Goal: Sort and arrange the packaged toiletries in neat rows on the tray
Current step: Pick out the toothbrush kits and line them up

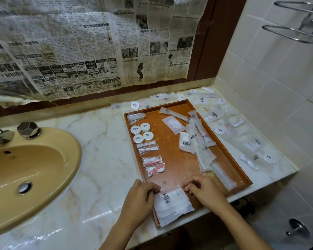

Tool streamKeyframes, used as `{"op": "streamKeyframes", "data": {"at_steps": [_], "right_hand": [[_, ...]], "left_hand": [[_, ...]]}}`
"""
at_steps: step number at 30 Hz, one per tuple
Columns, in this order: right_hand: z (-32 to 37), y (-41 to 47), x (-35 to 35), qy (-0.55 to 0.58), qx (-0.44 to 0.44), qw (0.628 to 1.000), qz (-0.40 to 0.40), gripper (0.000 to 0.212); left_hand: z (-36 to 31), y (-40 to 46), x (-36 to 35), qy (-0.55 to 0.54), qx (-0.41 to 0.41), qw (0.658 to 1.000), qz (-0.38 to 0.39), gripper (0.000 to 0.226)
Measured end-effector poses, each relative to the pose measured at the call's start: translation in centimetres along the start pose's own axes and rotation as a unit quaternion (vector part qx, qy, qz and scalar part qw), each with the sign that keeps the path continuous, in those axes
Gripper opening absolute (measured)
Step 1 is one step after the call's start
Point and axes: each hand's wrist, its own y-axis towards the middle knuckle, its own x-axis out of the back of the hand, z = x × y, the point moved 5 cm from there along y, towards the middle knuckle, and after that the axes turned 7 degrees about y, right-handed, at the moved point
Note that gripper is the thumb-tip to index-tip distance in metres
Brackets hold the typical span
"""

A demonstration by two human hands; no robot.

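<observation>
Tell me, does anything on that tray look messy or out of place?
Yes. The left column is tidy, but the long sachets on the right of the tray lie jumbled and overlapping, one over its rim. Many more packets lie scattered on the counter.

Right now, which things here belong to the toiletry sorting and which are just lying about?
Job: tray, stack of flat sachets between both hands, round soaps, cotton buds, loose packets on the counter.
Lying about: sink, tap, newspaper, towel rack.
</observation>
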Motion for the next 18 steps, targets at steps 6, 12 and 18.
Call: {"op": "streamKeyframes", "data": {"at_steps": [6, 12, 18], "right_hand": [[1.1, 1.9, 2.2, 0.001, 0.025, 0.999, -0.039, 0.024], [3.2, 4.4, 5.3, 0.017, 0.071, 0.993, -0.095, 0.023], [3.4, 6.9, 8.0, 0.020, 0.083, 0.988, -0.132, 0.020]], "left_hand": [[-1.3, 2.3, 1.2, -0.030, 0.030, 0.998, -0.043, 0.037], [-5.5, 7.1, 1.7, -0.006, -0.018, 0.998, -0.068, 0.030], [-8.5, 12.6, 0.2, 0.061, -0.051, 0.994, -0.078, 0.031]]}}
